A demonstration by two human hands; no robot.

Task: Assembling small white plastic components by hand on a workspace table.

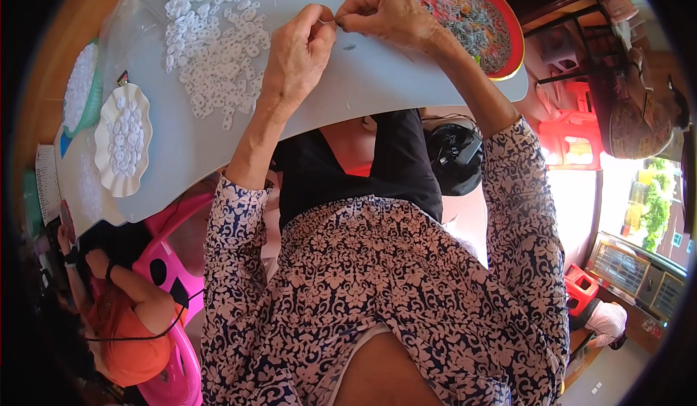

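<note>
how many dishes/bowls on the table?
3. A red round bowl of grey bits is by the right hand; a white scalloped plate and a green bowl of white rings are at the left edge. More may be out of frame.

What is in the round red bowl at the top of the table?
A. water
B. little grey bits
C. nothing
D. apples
B: the red bowl by the right hand is heaped with little grey bits, while the white rings lie loose on the table near the left hand.
</note>
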